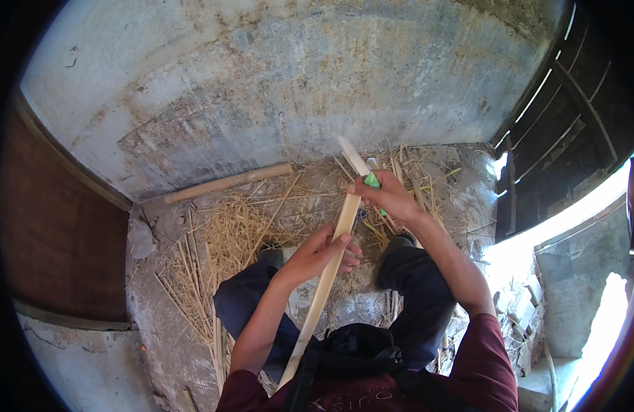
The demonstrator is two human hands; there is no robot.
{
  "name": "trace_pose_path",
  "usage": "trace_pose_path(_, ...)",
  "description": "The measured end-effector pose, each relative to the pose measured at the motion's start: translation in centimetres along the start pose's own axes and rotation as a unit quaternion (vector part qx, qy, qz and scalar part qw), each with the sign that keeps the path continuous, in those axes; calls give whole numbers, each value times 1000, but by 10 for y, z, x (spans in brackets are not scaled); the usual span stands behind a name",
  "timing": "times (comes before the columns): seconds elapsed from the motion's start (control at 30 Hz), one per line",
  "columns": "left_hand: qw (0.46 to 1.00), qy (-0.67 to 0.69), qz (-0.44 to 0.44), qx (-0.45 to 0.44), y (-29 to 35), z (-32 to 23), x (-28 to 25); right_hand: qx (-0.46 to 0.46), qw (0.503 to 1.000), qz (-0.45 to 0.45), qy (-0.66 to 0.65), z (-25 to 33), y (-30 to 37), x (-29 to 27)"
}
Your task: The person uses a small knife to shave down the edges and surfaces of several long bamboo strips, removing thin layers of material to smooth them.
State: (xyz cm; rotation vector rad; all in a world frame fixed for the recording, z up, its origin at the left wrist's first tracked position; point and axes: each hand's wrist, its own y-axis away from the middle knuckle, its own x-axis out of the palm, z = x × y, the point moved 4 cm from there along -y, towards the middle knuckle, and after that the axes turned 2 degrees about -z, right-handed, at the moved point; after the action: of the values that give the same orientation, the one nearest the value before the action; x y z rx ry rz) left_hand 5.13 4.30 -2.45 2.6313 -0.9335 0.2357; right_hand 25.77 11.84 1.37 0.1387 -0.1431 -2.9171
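Note:
A long pale bamboo strip (326, 281) slants up from my lap, between my knees, to my right hand. My left hand (317, 255) is closed around its middle, thumb on top and fingers coming out on the far side. At the strip's upper end, my right hand (389, 197) grips a knife (355, 158) with a green handle. Its pale blade, slightly blurred, points up and left toward the wall. The right thumb and fingers are close against the strip's end; whether the blade touches it cannot be seen.
Straw and shavings (231, 230) litter the floor around my feet. A bamboo pole (229, 182) lies along the stained wall (317, 75). Several thin sticks (201, 288) lie at left, near a brown door panel (63, 226). Bright rubble (524, 305) is at right.

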Motion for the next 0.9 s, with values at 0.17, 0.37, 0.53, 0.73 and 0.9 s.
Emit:
trace_pose_path(0.17,997,-31,60,-44,7,-1,9,-3,999,-38,-19,4,-2,-19)
trace_pose_path(0.37,993,-59,83,-52,9,-1,14,-19,999,-25,10,7,-1,-24)
trace_pose_path(0.53,991,-89,100,-11,10,-7,13,-33,999,-12,5,11,7,-28)
trace_pose_path(0.73,981,-187,35,-29,17,-50,16,-66,995,-67,-33,16,13,-44)
trace_pose_path(0.9,970,-236,-30,54,21,-56,4,-72,966,-204,-140,14,10,-76)
